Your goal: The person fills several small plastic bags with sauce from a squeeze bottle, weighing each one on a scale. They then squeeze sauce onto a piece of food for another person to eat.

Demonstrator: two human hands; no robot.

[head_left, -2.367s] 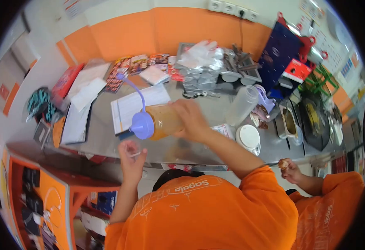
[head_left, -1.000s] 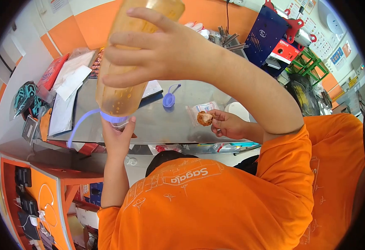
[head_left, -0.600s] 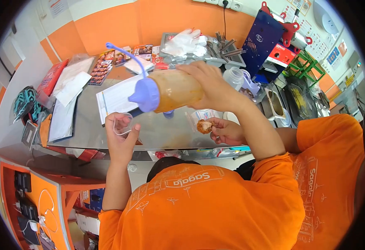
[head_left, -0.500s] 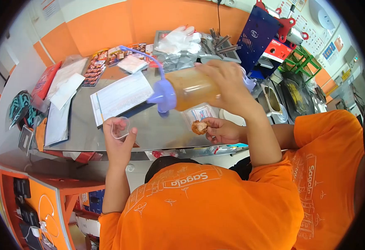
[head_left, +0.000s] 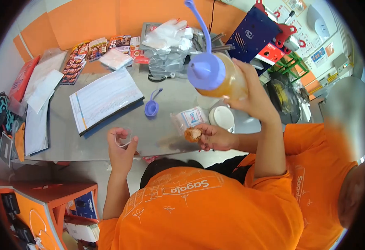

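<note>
My right hand is wrapped round a squeeze bottle of amber-brown sauce. The bottle is tilted, its lilac nozzle lid facing the camera and a strap sticking upward. Low at the table's front edge, my left hand holds a small clear cup between thumb and fingers; what is inside cannot be made out. Beside my right forearm, a co-worker's hand holds a bitten piece of fried chicken. A small lilac cap with a strap lies on the metal table.
A clipboard with paper lies behind my left hand. Menu leaflets, plastic gloves and a tray of utensils stand farther back. Near the chicken are a printed plastic packet and a white lidded tub. The co-worker stands close on my right.
My right hand has moved the bottle up and to the right, turning its nozzle towards the camera. The lilac cap on the table now shows fully. My left hand still holds the cup.
</note>
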